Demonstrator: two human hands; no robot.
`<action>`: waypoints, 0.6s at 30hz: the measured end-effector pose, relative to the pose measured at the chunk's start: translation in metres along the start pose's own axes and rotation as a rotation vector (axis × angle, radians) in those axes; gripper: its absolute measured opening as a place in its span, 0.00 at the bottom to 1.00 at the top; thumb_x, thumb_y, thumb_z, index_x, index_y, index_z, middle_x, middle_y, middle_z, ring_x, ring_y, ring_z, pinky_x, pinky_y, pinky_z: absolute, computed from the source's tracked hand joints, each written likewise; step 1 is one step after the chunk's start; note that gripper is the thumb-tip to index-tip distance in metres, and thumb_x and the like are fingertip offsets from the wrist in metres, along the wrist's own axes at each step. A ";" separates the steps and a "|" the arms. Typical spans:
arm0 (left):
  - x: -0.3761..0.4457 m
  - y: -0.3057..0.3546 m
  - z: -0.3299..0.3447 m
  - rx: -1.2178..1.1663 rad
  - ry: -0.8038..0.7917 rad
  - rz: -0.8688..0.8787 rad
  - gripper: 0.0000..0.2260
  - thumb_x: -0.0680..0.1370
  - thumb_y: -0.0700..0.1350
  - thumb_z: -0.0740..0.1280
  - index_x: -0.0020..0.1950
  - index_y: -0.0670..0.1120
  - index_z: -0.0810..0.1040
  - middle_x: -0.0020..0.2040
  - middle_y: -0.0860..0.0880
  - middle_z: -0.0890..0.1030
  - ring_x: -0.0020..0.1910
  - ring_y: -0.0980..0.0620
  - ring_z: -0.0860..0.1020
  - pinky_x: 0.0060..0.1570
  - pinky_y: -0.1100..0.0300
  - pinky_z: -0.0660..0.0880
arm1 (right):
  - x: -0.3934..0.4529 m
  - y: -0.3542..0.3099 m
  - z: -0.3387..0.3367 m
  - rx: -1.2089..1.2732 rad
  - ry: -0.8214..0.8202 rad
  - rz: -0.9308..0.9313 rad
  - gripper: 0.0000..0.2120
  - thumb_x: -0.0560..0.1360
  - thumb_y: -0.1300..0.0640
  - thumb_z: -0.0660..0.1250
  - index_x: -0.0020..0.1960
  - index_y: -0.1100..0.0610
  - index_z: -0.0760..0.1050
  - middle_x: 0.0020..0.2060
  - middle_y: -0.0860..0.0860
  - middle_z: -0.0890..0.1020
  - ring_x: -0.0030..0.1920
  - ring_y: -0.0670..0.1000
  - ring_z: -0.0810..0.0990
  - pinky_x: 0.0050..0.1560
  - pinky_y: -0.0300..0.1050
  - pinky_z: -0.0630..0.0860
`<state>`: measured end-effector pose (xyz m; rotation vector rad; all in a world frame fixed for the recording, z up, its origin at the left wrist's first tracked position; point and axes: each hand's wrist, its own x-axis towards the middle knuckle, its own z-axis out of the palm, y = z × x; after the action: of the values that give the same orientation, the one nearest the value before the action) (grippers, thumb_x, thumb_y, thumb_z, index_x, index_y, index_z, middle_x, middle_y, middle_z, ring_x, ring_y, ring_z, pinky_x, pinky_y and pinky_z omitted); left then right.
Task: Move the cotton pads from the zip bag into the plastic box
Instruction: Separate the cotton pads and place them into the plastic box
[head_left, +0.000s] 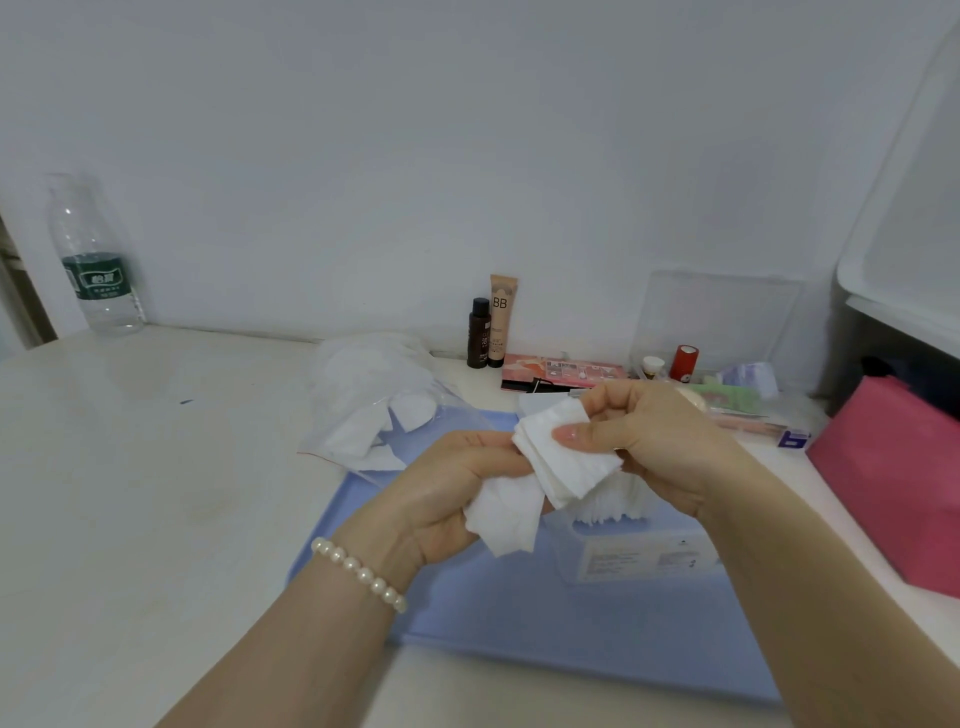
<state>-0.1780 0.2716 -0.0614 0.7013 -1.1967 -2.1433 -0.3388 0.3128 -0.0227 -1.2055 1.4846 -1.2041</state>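
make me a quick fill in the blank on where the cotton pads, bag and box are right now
1. Both hands, the left hand and right hand, hold white ____.
2. The zip bag lies to the ____ of the plastic box.
3. The plastic box stands on a ____ mat.
4. A pearl bracelet sits on the ____ wrist.

Missing words: cotton pads; left; blue; left
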 end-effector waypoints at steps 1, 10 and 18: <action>0.000 0.000 -0.001 -0.009 -0.003 -0.003 0.12 0.76 0.29 0.59 0.55 0.32 0.78 0.55 0.38 0.82 0.49 0.45 0.82 0.44 0.54 0.81 | 0.000 0.000 0.000 -0.001 0.013 -0.006 0.08 0.66 0.69 0.73 0.38 0.58 0.76 0.31 0.49 0.81 0.34 0.47 0.80 0.32 0.39 0.74; 0.000 0.001 -0.001 -0.074 -0.035 -0.037 0.13 0.75 0.30 0.57 0.57 0.34 0.76 0.56 0.38 0.81 0.51 0.44 0.81 0.48 0.53 0.80 | 0.000 0.001 0.002 -0.055 0.070 -0.039 0.09 0.66 0.68 0.73 0.38 0.57 0.75 0.35 0.51 0.81 0.37 0.50 0.80 0.36 0.42 0.76; 0.001 -0.003 0.001 0.020 -0.011 0.030 0.13 0.67 0.39 0.70 0.50 0.36 0.81 0.48 0.39 0.83 0.45 0.46 0.83 0.46 0.54 0.81 | -0.001 0.003 0.005 -0.212 0.049 -0.065 0.13 0.65 0.64 0.76 0.42 0.58 0.73 0.38 0.53 0.78 0.37 0.50 0.76 0.35 0.40 0.72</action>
<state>-0.1799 0.2727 -0.0638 0.6769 -1.2286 -2.1161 -0.3343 0.3129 -0.0263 -1.3828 1.6536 -1.1470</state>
